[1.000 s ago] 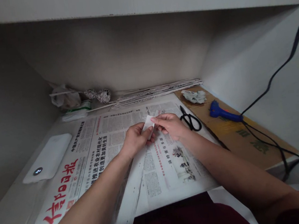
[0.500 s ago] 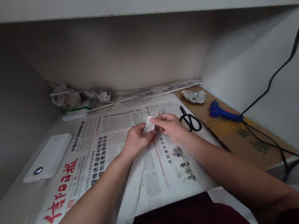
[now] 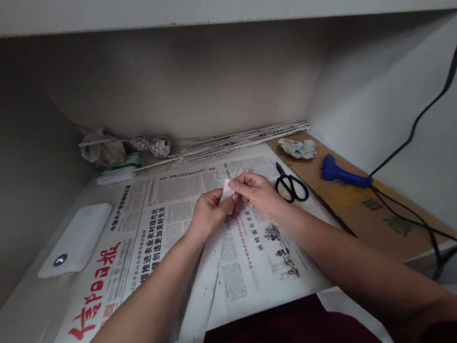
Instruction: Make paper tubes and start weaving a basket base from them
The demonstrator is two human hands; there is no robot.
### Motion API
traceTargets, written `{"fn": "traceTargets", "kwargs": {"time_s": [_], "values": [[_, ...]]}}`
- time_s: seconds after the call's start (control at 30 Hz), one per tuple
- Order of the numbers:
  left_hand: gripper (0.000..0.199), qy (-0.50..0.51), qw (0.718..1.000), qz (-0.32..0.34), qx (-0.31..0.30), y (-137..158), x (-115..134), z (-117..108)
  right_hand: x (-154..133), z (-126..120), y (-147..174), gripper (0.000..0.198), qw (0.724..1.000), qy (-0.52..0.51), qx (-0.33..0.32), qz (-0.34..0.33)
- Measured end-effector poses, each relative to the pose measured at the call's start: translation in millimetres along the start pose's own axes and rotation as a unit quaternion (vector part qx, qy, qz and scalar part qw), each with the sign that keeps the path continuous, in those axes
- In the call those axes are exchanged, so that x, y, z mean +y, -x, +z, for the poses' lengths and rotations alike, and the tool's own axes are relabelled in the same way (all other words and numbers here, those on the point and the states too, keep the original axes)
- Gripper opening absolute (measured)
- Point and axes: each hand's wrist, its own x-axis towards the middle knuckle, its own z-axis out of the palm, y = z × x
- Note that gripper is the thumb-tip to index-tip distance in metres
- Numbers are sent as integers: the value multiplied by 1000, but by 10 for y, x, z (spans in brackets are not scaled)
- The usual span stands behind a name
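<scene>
Both hands meet over a newspaper sheet (image 3: 182,199) spread on the table. Between them is the narrow top end of a long paper strip (image 3: 202,301), which slants down toward my lap. My left hand (image 3: 209,213) is closed on the strip, its fingers curled beneath. From the other side, my right hand (image 3: 258,191) pinches the strip's tip between thumb and fingers. The fingers hide part of the fold there. Black-handled scissors (image 3: 291,187) lie just right of my right hand.
A blue glue gun (image 3: 344,173) and crumpled paper (image 3: 298,148) lie on cardboard (image 3: 382,220) at right, with a black cable. Rolled paper sticks (image 3: 245,141) run along the back, near a plastic bag (image 3: 102,147). A white power bank (image 3: 77,238) sits at left.
Less of the white strip end shows between my hands, and my fingers have shifted slightly around it. The view has moved a little; other things stay put.
</scene>
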Motion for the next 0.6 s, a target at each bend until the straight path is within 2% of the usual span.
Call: {"fn": "traceTargets", "kwargs": {"time_s": [0.1,0.17,0.4,0.6], "values": [[33,8,1000,-3,-4,-6,8,-33,-67,-87,4,28,996,63,-68,2],[34,10,1000,-5,-7,-10,0,-43,-92,-106,12,26,994,70,-84,9],[36,27,1000,1,-4,-24,-13,-11,-68,-44,13,30,999,4,-42,31],[33,-73,997,28,3,-43,-56,-47,6,-44,-29,33,998,-42,-1,51]]}}
